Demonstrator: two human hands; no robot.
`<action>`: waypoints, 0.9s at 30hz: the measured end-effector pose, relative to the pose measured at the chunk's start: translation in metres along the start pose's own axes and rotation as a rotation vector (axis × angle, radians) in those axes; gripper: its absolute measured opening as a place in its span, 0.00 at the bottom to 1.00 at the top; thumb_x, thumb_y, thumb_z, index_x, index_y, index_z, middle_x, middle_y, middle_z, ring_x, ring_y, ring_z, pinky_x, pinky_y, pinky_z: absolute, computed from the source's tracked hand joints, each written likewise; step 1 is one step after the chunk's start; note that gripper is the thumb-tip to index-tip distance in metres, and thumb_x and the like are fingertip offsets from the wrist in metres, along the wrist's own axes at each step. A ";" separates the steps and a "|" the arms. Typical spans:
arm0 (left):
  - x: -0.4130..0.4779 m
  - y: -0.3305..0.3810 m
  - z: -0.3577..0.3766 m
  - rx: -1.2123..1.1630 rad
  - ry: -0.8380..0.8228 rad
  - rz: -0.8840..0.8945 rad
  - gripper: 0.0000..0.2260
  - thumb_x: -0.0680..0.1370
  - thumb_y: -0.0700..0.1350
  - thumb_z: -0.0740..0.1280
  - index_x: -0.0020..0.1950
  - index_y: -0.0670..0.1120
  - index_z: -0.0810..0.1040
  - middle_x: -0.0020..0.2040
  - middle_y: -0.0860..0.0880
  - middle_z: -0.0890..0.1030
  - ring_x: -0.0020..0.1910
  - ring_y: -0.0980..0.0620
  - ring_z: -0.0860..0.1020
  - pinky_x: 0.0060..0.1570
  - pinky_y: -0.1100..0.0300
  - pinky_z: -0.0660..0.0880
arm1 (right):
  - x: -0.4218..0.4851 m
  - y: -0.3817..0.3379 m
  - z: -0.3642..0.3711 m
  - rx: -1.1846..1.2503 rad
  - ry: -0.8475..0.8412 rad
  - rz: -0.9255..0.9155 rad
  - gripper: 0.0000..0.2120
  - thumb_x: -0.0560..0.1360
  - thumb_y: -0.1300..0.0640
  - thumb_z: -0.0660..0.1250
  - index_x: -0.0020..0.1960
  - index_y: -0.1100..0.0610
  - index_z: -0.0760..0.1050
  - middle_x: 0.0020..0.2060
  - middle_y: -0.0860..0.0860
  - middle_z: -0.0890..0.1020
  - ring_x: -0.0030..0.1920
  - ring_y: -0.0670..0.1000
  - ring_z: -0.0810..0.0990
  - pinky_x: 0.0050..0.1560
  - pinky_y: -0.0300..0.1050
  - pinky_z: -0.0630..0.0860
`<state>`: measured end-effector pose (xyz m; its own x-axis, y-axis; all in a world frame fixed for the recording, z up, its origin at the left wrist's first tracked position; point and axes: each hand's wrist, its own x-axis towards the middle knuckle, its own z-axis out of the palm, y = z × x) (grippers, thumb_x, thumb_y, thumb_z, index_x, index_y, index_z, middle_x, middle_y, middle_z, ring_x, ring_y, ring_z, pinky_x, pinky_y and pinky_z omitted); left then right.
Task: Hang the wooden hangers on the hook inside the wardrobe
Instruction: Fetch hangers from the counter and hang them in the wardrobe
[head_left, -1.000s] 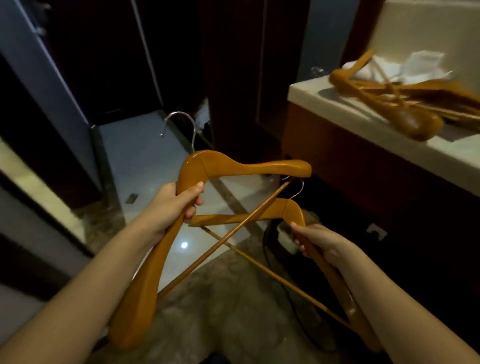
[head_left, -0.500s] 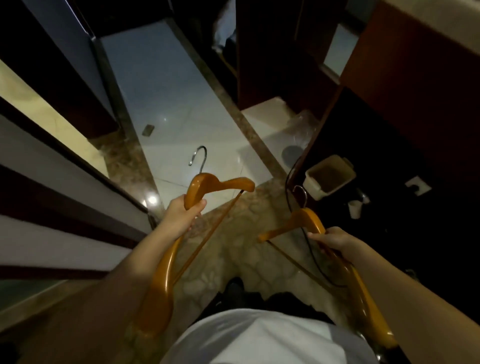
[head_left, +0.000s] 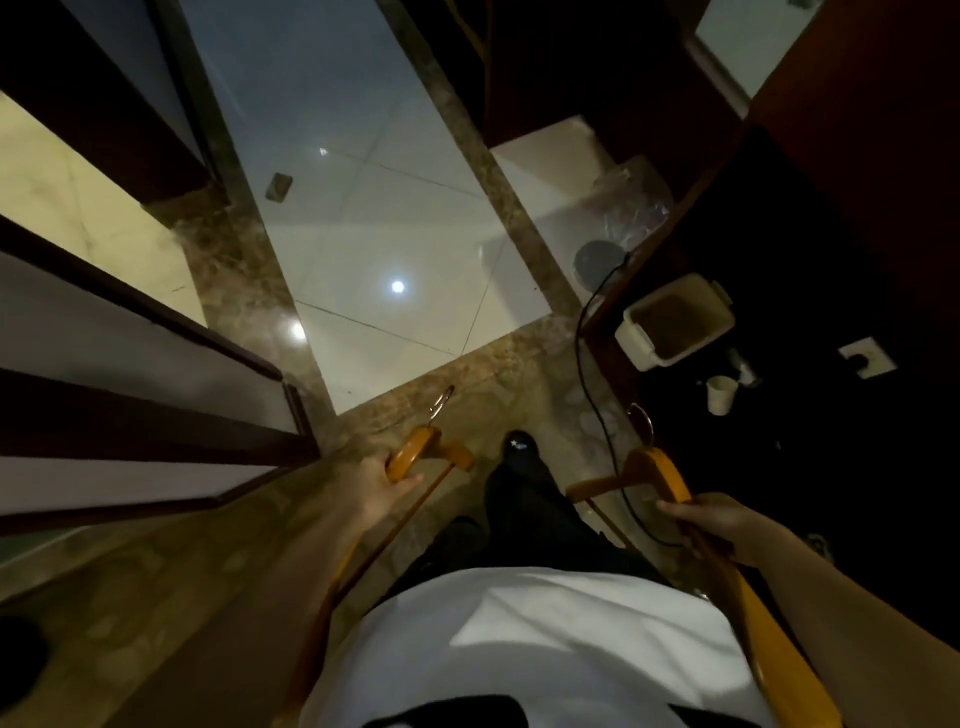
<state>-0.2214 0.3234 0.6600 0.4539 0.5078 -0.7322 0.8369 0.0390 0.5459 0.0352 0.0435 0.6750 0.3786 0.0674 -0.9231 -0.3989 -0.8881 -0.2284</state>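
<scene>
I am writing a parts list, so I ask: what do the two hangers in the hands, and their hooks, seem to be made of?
The left hanger and the right hanger look like wood, orange-brown with a smooth, probably lacquered sheen. The left hook and the right hook seem metal: thin, grey, faintly glinting, though blurred.

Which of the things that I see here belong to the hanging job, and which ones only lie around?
For the job:
left hanger, gripped by the left hand
right hanger, gripped by the right hand

Just lying about:
white bin
paper cup
black cable
</scene>
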 end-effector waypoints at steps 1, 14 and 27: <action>0.005 0.004 0.000 0.006 -0.003 -0.013 0.04 0.76 0.46 0.67 0.43 0.46 0.75 0.32 0.48 0.75 0.29 0.53 0.74 0.30 0.63 0.70 | 0.009 -0.007 -0.006 0.004 0.002 0.007 0.08 0.73 0.58 0.69 0.39 0.62 0.74 0.28 0.55 0.75 0.30 0.52 0.73 0.30 0.41 0.69; 0.072 0.070 -0.018 -0.160 0.166 -0.233 0.05 0.77 0.42 0.65 0.50 0.46 0.70 0.41 0.46 0.76 0.35 0.51 0.75 0.31 0.63 0.70 | 0.107 -0.182 -0.055 -0.105 -0.051 -0.193 0.18 0.71 0.51 0.71 0.53 0.63 0.78 0.49 0.63 0.81 0.51 0.63 0.80 0.56 0.58 0.77; 0.158 0.063 -0.115 -0.241 0.242 -0.420 0.10 0.75 0.42 0.67 0.53 0.40 0.71 0.39 0.43 0.75 0.33 0.49 0.74 0.31 0.60 0.71 | 0.111 -0.429 -0.018 -0.194 -0.021 -0.426 0.11 0.75 0.52 0.65 0.49 0.61 0.74 0.35 0.55 0.76 0.33 0.51 0.75 0.33 0.42 0.74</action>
<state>-0.1324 0.5049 0.6256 -0.0118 0.5889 -0.8082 0.8243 0.4632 0.3255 0.2635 0.4238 0.6763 0.4567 0.4523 -0.7660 -0.0471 -0.8476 -0.5285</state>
